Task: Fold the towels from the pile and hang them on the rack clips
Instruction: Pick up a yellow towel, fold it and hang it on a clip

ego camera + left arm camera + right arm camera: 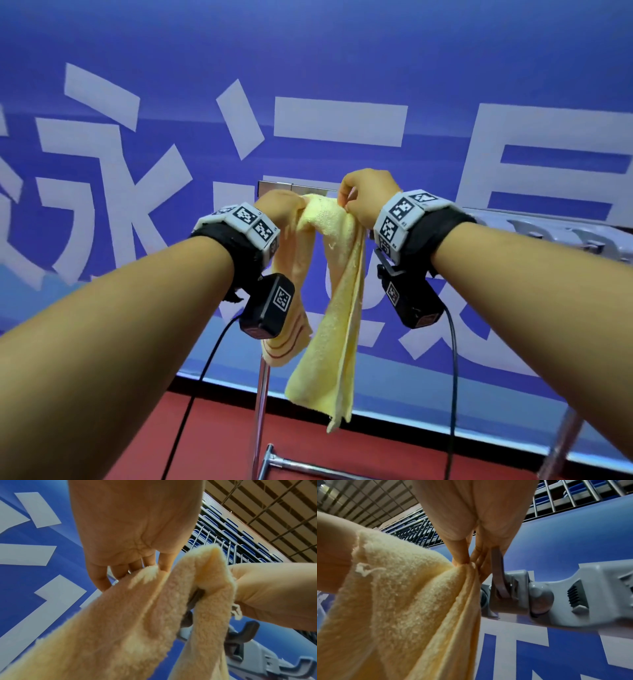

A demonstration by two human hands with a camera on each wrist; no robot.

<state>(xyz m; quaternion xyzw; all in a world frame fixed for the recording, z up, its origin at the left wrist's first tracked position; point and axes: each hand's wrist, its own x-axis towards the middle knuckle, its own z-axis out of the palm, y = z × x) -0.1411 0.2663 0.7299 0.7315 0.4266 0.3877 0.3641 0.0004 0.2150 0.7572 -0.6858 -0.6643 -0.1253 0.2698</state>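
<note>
Behind the towel (337,308), a blue banner (342,68) fills the view.

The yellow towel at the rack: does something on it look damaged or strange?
Yes. The fluffy yellow terry towel has a loose pulled thread sticking out near its top fold, by the left hand. The right hand pinches its bunched edge beside the grey rack clip.

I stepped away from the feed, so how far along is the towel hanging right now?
Done: the yellow towel is folded and draped over the rack. In hand: the left hand holds one side, while the right hand pinches the other beside a grey clip. Left: clipping it isn't visibly finished, and the pile is out of view.
</note>
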